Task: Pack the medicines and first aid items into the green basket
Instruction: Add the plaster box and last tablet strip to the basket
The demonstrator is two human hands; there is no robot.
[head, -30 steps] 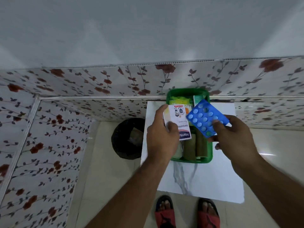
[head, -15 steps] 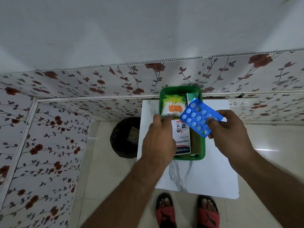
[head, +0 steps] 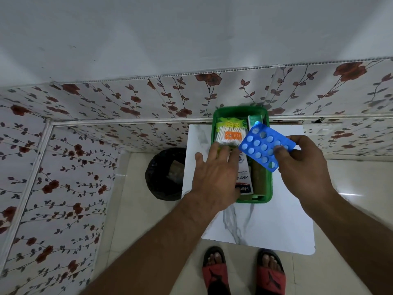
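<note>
Green basket (head: 268, 189), blue blister (head: 266, 145) with pale pills, orange-labelled swabs (head: 230, 134), white marbled table (head: 276, 226), red-flowered wall (head: 106, 103), black bin (head: 163, 173) left of table, red sandals (head: 215, 273)

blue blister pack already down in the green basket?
No, the right hand holds the blue blister pack above the green basket.
</note>
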